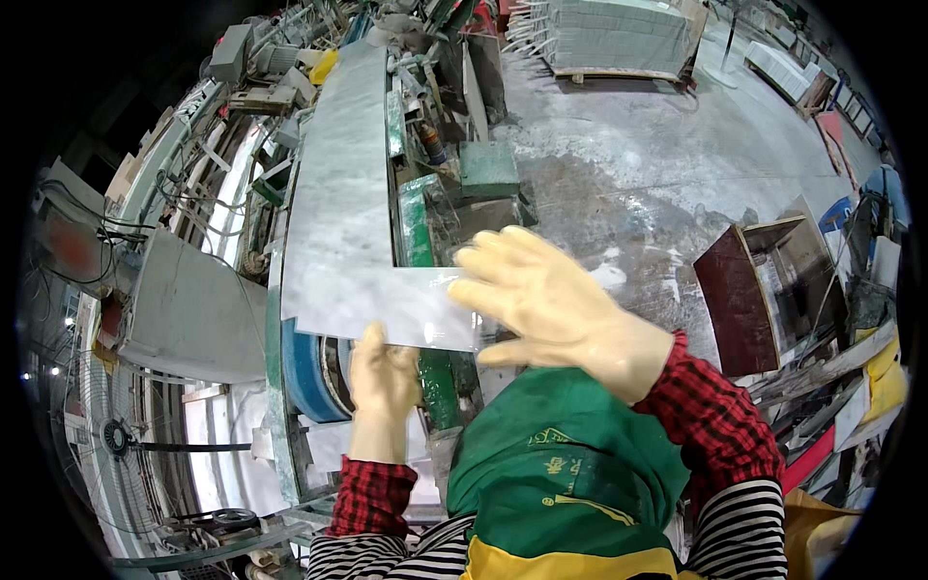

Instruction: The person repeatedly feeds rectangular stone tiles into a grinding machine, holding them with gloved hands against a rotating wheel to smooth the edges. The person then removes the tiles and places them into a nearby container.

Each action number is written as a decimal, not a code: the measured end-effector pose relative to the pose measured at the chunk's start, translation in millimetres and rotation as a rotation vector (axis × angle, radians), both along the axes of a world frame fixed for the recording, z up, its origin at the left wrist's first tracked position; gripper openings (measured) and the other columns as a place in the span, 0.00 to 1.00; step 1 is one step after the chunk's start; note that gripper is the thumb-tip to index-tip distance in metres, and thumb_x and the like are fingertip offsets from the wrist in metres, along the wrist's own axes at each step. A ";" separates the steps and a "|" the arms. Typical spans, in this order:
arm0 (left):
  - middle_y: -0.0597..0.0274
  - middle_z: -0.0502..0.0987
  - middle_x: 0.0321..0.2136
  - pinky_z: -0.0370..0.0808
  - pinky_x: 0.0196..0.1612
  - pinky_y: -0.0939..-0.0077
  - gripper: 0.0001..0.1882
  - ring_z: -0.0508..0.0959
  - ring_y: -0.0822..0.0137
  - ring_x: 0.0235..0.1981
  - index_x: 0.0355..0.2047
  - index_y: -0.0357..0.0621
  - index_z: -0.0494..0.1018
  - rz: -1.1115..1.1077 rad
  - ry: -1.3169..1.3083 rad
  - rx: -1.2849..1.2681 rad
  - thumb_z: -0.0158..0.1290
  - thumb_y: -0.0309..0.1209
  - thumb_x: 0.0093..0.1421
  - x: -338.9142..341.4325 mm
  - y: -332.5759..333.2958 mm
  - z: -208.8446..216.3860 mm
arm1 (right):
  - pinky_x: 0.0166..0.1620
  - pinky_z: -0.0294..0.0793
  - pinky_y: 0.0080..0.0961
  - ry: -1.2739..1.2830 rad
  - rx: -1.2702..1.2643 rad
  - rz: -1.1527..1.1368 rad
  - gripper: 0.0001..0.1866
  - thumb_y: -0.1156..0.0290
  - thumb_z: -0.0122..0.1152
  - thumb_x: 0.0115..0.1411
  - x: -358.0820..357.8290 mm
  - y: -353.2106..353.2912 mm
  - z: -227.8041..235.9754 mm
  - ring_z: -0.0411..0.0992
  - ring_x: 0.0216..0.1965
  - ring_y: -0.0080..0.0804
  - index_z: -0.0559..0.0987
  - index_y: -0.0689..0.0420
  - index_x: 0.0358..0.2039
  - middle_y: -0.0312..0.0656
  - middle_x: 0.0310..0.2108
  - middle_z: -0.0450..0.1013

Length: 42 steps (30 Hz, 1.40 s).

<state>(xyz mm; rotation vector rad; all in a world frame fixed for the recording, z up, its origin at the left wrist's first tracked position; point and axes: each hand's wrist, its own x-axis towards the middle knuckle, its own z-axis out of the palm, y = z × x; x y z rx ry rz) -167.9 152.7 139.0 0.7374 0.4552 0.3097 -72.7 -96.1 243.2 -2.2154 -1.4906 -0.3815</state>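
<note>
A white-grey, glossy stone tile strip [367,307] lies crosswise at the near end of a long mottled grey surface [338,174], its right end sticking out past that surface. My left hand [381,379], in a cream rubber glove, has its fingers curled at the strip's near edge, with the thumb up against it. The underside of that grip is hidden. My right hand [541,295], gloved the same way, is over the strip's right end, fingers stretched out and thumb apart. Its fingertips overlap the strip; whether they press on it I cannot tell.
Green machine framing [418,217] and a green metal box [488,169] stand right of the long surface. A blue rounded drum [311,372] sits below the strip. Cables and machinery crowd the left. A brown box [739,300] stands at right; stacked slabs [619,39] lie far back.
</note>
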 end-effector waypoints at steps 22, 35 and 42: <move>0.57 0.75 0.39 0.80 0.42 0.72 0.09 0.78 0.62 0.37 0.42 0.38 0.69 0.487 0.379 -0.003 0.53 0.31 0.68 11.5 142.5 -113.5 | 0.62 0.64 0.24 0.792 0.646 -1.431 0.25 0.61 0.57 0.69 -118.3 -425.1 -158.7 0.70 0.57 0.28 0.73 0.65 0.60 0.44 0.56 0.74; 0.55 0.72 0.52 0.73 0.57 0.70 0.20 0.74 0.61 0.51 0.54 0.35 0.66 0.334 0.318 0.104 0.47 0.39 0.71 8.5 144.0 -111.0 | 0.43 0.69 0.19 0.844 0.685 -1.505 0.23 0.60 0.57 0.69 -180.0 -456.9 -175.2 0.72 0.48 0.22 0.75 0.60 0.59 0.40 0.54 0.74; 0.56 0.75 0.43 0.78 0.52 0.72 0.20 0.78 0.62 0.43 0.48 0.36 0.69 0.229 0.496 0.297 0.49 0.43 0.71 8.1 142.5 -89.6 | 0.49 0.74 0.21 0.779 0.700 -1.549 0.24 0.60 0.57 0.70 -177.4 -448.4 -167.1 0.73 0.51 0.23 0.74 0.60 0.60 0.43 0.56 0.73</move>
